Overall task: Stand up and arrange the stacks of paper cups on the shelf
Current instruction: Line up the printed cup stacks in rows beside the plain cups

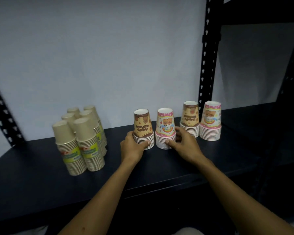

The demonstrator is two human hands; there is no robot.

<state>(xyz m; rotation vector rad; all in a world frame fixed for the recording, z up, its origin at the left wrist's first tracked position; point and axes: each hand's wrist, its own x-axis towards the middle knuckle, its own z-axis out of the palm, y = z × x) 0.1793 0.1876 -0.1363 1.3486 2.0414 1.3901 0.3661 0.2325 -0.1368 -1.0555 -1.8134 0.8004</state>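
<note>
Open shelf (pixel 159 168) front, clear approach. Kraft cup cluster (pixel 80 141) blocks left; printed stacks (pixel 200 121) crowd right rear; wide gap between.

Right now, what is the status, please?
Left hand holds brown stack. Right hand holds pink stack. Both upright. Nothing blocks.

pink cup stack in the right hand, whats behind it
Behind the pink stack, fingers of the right hand wrap its base. Farther back: bare shelf and wall. The shelf directly behind is hidden.
</note>
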